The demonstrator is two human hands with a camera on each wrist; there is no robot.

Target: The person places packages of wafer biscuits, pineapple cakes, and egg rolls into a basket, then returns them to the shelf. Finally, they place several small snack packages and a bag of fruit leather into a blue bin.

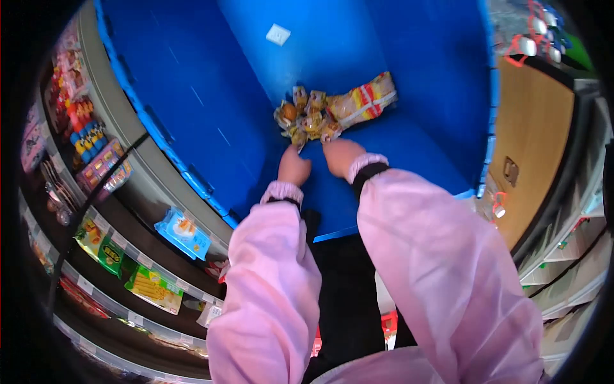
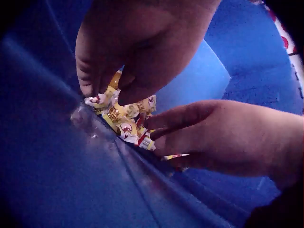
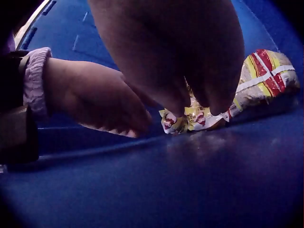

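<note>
Small yellow-and-clear wrapped packets (image 1: pixel 311 121) lie clustered in a blue bin (image 1: pixel 441 153), touching a larger red, yellow and white striped bag (image 1: pixel 364 101). The left hand (image 1: pixel 294 168) is at the cluster's near left side; in the left wrist view the thumb and fingers of this hand (image 2: pixel 137 47) pinch a small packet (image 2: pixel 113 92). The right hand (image 1: pixel 342 158) is at the near right side. Its thumb and fingers (image 3: pixel 175 57) close round a small packet (image 3: pixel 194 114) in the right wrist view. The palms face down and hide part of the packets.
A white label (image 1: pixel 278 34) is on the bin's blue surface. Shelves with snack packs (image 1: pixel 153 288) stand on the left, with a light blue pack (image 1: pixel 183 233) near the bin edge. On the right are a wooden panel (image 1: pixel 527 153), bottles with red loops and pale shelves (image 1: pixel 575 256).
</note>
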